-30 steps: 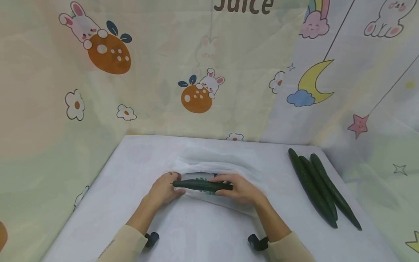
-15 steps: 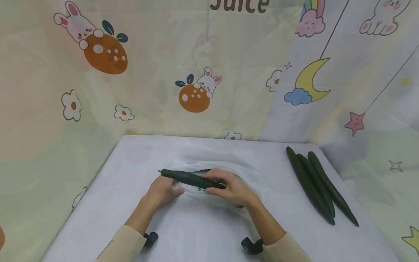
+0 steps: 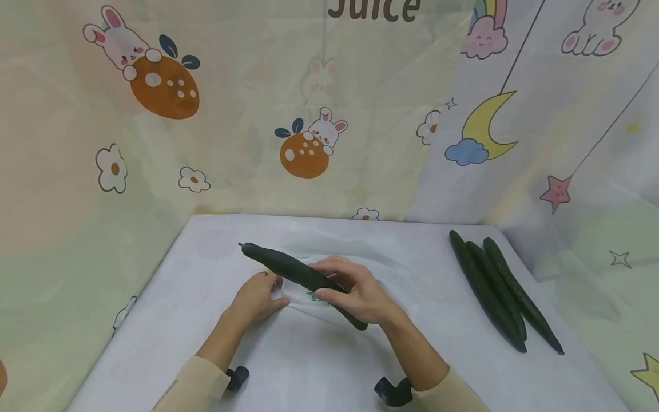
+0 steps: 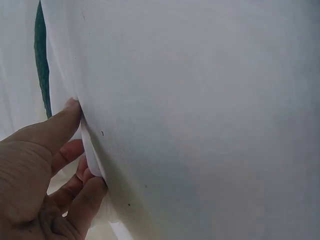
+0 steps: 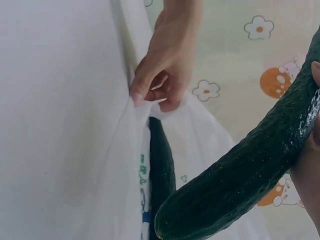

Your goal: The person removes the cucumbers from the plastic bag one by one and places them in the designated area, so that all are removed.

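My right hand [image 3: 360,292] grips a dark green cucumber [image 3: 280,264] around its lower half, above a white plastic bag [image 3: 355,254]. The cucumber slants, its stem end pointing far left and its blunt end near right. With thumb and fingers, my left hand [image 3: 254,297] pinches the bag's edge at the left end of its mouth. Another cucumber [image 5: 162,165] shows inside the open bag in the right wrist view, beside some green print. A strip of cucumber [image 4: 42,60] appears past the left thumb in the left wrist view.
Three more cucumbers [image 3: 494,292] lie side by side at the right of the white-covered table [image 3: 206,246]. Behind it hangs a printed cloth backdrop [image 3: 231,114]. Black wrist devices [image 3: 393,392] are worn near both sleeves.
The cucumber in my right hand has risen from the bag's mouth and turned from nearly level to a slant, stem end up and left. My left hand stays at the bag's edge.
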Demonstrator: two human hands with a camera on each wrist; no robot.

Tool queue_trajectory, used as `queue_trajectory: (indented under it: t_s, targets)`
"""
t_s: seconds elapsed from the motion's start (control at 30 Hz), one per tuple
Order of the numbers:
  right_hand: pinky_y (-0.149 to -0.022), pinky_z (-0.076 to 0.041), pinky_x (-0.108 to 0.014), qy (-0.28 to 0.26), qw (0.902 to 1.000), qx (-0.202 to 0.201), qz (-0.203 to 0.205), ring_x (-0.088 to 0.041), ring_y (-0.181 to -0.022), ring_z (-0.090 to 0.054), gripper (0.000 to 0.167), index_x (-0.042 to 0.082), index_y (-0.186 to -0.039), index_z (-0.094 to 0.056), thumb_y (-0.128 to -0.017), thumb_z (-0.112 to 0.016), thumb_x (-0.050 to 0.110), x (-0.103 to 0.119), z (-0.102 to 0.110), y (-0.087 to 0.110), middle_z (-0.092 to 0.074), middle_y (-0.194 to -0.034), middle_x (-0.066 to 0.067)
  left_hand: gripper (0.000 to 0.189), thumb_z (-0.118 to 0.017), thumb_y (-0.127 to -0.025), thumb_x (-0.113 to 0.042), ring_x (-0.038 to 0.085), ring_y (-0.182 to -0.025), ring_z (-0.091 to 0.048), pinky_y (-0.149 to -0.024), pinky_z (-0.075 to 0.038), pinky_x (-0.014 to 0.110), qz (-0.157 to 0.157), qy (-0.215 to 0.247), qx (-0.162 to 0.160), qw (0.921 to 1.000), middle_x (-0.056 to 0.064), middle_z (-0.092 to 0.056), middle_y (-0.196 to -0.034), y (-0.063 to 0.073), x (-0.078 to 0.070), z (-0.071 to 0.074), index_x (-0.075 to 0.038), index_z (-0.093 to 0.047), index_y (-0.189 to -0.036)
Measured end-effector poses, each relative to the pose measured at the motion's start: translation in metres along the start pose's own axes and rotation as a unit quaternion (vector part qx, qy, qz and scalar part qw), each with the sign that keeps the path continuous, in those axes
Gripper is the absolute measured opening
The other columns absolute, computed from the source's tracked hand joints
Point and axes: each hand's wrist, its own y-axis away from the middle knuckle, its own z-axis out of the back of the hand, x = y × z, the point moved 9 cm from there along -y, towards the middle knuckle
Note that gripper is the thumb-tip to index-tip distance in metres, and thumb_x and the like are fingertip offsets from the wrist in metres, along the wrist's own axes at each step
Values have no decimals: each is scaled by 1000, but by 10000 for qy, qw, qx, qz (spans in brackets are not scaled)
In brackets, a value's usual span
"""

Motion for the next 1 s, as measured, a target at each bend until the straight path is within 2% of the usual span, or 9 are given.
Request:
queue_trajectory:
  t_s: [0.2, 0.47, 0.7, 0.8, 0.9, 1.0]
  targets:
    - [-87, -59, -40, -88, 9994, -290, 137, -29, -107, -67, 50, 3, -137, -61, -90, -72, -8, 17, 9, -4, -65, -126, -14, 42, -86, -84, -33, 23, -98, -60, -94, -52, 45, 97, -5, 62, 9999, 5, -65, -102, 3, -2, 2, -11, -67, -114]
    - [-89, -59, -37, -237, 9967, -739, 222, -30, -110, -66, 50, 2, -138, -59, -91, -71, -8, 31, 27, -6, -64, -123, -14, 39, -86, -83, -32, 23, -94, -58, -92, -52, 44, 17, 1, -19, 10000, 5, -64, -101, 4, -2, 1, -11, -66, -110]
    - [-90, -58, -38, -352, 9906, -1268, 380, -25, -110, -66, 47, -3, -138, -57, -93, -70, -5, 39, 46, -7, -66, -126, -7, 40, -86, -83, -33, 22, -94, -59, -91, -52, 45, -7, 39, -110, 9999, 4, -65, -101, 4, 2, 0, -11, -66, -110]
    - [-88, -58, -38, -647, 9854, -1537, 330, -23, -110, -65, 46, 1, -140, -57, -95, -70, 1, 42, 57, -6, -66, -127, -7, 38, -86, -83, -33, 22, -93, -60, -89, -52, 45, -107, 106, -182, 9997, 4, -65, -100, 3, 0, 0, -12, -67, -107]
    - [-88, -58, -37, -1127, 9784, -1730, 130, -23, -113, -64, 46, 11, -141, -59, -97, -70, 4, 40, 66, -5, -63, -127, -7, 37, -86, -83, -33, 22, -94, -60, -89, -51, 45, -102, 159, -186, 9996, 3, -65, -101, 3, 1, 0, -12, -67, -108]
    - [-91, -56, -37, -1494, 9699, -1920, -74, -22, -116, -61, 46, 17, -141, -59, -98, -67, 3, 37, 76, -2, -60, -129, -8, 37, -86, -83, -33, 22, -94, -61, -88, -52, 44, -111, 164, -182, 9996, 3, -65, -100, 4, 1, 1, -12, -67, -108]
